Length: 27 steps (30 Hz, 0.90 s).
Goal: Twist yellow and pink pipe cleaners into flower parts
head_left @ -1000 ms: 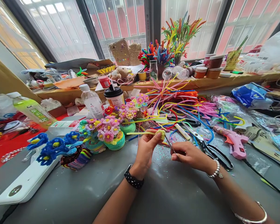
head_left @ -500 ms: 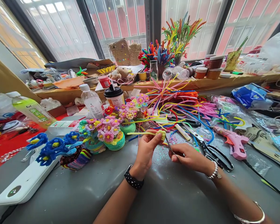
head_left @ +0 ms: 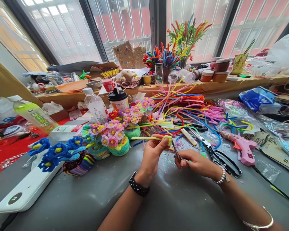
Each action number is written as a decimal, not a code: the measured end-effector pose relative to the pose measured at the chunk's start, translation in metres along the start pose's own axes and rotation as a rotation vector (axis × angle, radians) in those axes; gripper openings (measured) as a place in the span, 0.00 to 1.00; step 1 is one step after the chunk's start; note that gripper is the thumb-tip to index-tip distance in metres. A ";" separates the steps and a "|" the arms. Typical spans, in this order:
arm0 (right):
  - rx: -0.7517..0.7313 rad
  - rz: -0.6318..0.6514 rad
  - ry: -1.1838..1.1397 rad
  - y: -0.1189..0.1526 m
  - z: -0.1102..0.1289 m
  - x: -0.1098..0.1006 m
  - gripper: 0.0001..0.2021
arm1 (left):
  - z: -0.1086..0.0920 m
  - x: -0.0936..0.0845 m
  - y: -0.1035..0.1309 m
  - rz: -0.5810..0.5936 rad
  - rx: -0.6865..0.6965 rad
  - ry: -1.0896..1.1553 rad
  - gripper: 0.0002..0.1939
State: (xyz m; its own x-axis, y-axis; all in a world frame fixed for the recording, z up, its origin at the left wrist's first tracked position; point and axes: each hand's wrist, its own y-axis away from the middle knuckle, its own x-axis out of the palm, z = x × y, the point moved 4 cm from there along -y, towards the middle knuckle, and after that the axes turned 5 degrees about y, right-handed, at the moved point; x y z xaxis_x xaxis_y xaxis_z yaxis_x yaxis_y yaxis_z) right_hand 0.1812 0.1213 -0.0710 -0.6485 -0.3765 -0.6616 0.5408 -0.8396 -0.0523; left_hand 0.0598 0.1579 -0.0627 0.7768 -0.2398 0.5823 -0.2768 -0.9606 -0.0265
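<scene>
Left hand pinches yellow piece, right hand grips tweezers at its right — likely shaping; next needs gentle pressure.

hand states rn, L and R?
Left hand: closed, pinching a yellow fuzzy piece.
Right hand: closed, holding a slim metal tool, tip at that piece.

Over the grey tabletop, the person's left hand pinches a fuzzy yellow piece; the right hand grips a thin metal tool, tips right by it, though I can't tell whether they touch. Scissors and a pink glue gun lie rightward, pipe cleaners heap behind, blue flowers sit left.
</scene>
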 end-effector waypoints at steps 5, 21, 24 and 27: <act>-0.006 -0.018 0.004 0.000 -0.002 0.000 0.32 | 0.000 0.000 0.001 -0.009 -0.010 0.012 0.06; 0.008 -0.114 0.089 -0.002 0.000 -0.002 0.30 | -0.002 0.000 0.002 -0.051 -0.016 0.020 0.06; 0.032 -0.218 0.181 -0.003 -0.001 -0.006 0.27 | -0.001 -0.003 0.001 -0.081 -0.011 0.042 0.07; 0.066 -0.310 0.196 0.000 -0.002 -0.010 0.26 | 0.000 -0.003 0.001 -0.092 -0.024 0.046 0.07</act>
State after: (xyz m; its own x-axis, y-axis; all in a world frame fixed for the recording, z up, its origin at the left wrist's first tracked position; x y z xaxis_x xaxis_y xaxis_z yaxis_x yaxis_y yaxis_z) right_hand 0.1884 0.1260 -0.0655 -0.6579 -0.0232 -0.7528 0.2947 -0.9278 -0.2290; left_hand 0.0568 0.1577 -0.0642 0.7726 -0.1436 0.6185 -0.2193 -0.9745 0.0478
